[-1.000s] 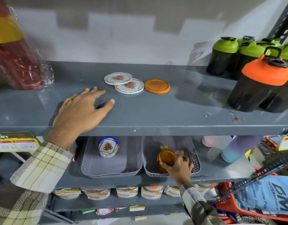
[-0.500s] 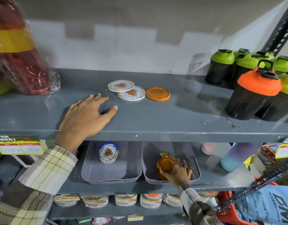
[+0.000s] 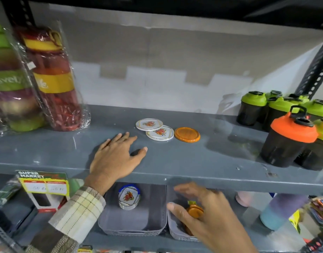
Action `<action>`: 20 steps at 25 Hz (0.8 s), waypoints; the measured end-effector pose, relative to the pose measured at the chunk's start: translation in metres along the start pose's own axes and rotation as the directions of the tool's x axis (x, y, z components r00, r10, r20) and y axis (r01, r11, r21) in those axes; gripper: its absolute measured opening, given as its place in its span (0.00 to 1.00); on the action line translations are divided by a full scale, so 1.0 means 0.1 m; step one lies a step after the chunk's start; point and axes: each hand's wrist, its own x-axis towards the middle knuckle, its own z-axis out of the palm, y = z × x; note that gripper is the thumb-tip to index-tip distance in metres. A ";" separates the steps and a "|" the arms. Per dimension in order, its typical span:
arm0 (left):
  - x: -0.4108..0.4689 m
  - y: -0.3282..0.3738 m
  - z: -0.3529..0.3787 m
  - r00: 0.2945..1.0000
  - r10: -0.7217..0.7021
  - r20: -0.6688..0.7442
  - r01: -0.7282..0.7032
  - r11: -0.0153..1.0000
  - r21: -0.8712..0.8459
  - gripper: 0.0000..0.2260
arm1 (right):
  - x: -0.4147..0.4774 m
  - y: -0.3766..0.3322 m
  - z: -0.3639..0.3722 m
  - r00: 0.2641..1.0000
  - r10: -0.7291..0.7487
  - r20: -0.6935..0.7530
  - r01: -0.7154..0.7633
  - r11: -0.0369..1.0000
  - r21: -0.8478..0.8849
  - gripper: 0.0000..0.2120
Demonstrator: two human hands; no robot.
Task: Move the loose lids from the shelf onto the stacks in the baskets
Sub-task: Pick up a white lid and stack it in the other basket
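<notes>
Two white flower-printed lids overlap on the grey shelf, with an orange lid touching them on the right. My left hand lies flat and open on the shelf, just left of the lids. Below, a left grey basket holds a stack of flowered lids. A right grey basket holds a stack of orange lids. My right hand hovers in front of the orange stack, fingers spread, holding nothing.
Wrapped stacked containers stand at the shelf's left. Green-lidded shakers and an orange-lidded one crowd the right. A price tag hangs at the front edge. Pastel bottles stand right of the baskets.
My right hand has let go of the orange stack and drawn back out of the basket, fingers open. My left hand slid a little toward the lids. The view tilted up.
</notes>
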 end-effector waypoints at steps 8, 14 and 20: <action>0.01 -0.04 -0.09 0.997 0.064 0.047 -0.064 0.998 0.005 0.31 | 1.53 -0.71 -0.16 0.965 -0.166 -0.203 0.175 0.984 0.027 0.30; -0.02 -0.15 -0.15 0.997 0.075 0.017 -0.074 0.995 -0.063 0.27 | 2.49 -0.43 0.24 0.999 0.027 0.020 -0.022 0.969 -0.247 0.48; 0.05 -0.17 -0.10 1.000 -0.027 -0.010 0.027 0.999 -0.039 0.30 | 2.50 -0.44 0.32 0.999 -0.025 -0.030 0.017 0.966 -0.256 0.42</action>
